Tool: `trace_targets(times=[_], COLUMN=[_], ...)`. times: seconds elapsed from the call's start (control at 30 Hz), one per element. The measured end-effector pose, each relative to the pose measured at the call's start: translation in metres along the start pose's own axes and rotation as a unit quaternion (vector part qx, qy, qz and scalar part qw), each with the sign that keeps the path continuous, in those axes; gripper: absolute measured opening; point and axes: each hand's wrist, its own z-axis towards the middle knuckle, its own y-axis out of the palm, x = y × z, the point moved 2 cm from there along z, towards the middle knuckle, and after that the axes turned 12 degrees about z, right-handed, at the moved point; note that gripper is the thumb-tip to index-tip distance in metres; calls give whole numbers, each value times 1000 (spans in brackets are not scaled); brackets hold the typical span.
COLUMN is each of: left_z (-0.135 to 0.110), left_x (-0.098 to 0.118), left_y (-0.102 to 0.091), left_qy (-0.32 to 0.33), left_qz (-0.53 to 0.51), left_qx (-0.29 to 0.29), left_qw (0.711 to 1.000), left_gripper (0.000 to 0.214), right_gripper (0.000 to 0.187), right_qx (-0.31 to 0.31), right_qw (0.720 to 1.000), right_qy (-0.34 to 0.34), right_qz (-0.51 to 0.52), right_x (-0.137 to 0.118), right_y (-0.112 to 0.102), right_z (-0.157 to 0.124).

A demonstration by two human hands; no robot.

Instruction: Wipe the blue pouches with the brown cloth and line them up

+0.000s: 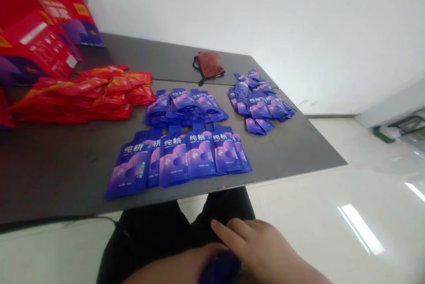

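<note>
At the bottom of the head view, over my lap, a dark blue pouch (221, 270) shows between my hands, mostly hidden and cut off by the frame edge. My left hand (189, 262) is closed around its left side, its fingers largely out of sight. My right hand (257, 242) bends over the pouch's right side, index finger reaching across toward my left thumb. Nearest on the table lies a front row of blue-purple spouted pouches (201, 153), overlapping and flat. Behind it sits another blue pouch pile (186, 107), with a looser heap of blue pouches (262, 102) farther right.
Red pouches (89, 94) are heaped on the left of the grey table (299, 142). Red printed boxes (36, 32) stand at the back left. A brown cloth mask (210, 63) with black straps lies near the back. A black cable (66, 219) runs along the front edge.
</note>
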Motion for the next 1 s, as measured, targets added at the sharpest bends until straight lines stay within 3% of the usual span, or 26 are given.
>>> trace_targets(times=[0.07, 0.1, 0.2, 0.3, 0.37, 0.4, 0.47, 0.6, 0.7, 0.77, 0.87, 1.0], left_z=[-2, -2, -1, 2, 3, 4, 5, 5, 1, -3, -5, -3], left_x=[-2, -3, -6, -11, -17, -20, -27, -35, -37, -40, -46, -53], left_y=[-2, -2, 0, 5, 10, 12, 16, 16, 14, 13, 10, 7], left_qy=[-37, -47, -17, -2, -13, -19, -21, 12, 15, 11, 29, 23], left_qz=[14, 8, -73, -133, -149, -157, -181, -237, -248, -241, -240, -237], left_qx=[-10, -20, -37, -30, -21, -18, -9, 41, 55, 48, 44, 51], left_qw=[999, 999, 997, 991, 988, 987, 983, 971, 967, 969, 969, 970], left_gripper=[72, 75, 84, 88, 87, 85, 82, 79, 79, 81, 84, 79], right_gripper=[110, 116, 116, 95, 86, 84, 79, 67, 65, 64, 53, 47], right_qx=[36, 71, 127, 78, 79, 97, 143, 229, 245, 237, 246, 295], right_qw=[988, 967, 846, 698, 637, 628, 642, 709, 733, 739, 754, 767], right_qy=[74, 127, 246, 220, 215, 223, 237, 274, 311, 297, 249, 205], right_qz=[132, 208, 456, 677, 737, 739, 715, 609, 553, 556, 556, 532], right_x=[9, 13, 17, 6, -1, -2, -4, -1, 1, 0, -4, -5], right_y=[-3, -3, 12, 42, 61, 69, 78, 78, 71, 63, 33, -37], right_z=[-9, -13, -24, -23, -19, -17, -14, -12, -15, -18, -22, -10])
